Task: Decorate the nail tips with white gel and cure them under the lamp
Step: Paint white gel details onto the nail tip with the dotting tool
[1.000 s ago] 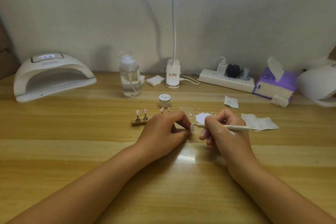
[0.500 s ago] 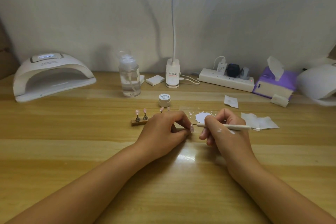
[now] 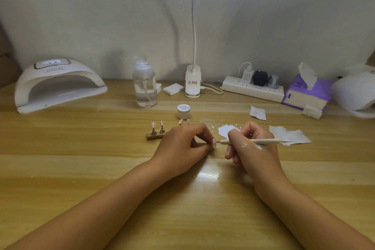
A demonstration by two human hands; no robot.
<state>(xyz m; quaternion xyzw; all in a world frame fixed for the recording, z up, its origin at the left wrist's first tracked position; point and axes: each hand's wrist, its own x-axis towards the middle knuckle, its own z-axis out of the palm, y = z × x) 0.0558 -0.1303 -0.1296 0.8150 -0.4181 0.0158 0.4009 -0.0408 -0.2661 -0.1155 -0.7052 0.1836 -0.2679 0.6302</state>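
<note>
Your left hand [image 3: 180,146] pinches the nail tip [image 3: 213,142]; your right hand's [image 3: 253,149] grip clamps the pen [image 3: 267,141]. Brace both on the table [image 3: 81,158]; dab lightly.

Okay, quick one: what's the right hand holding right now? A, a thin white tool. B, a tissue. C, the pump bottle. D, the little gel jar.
A: the right hand grips a thin white tool like a pen, with its fine point at the nail tip that the left hand pinches. The gel jar stands untouched behind the hands.
</note>
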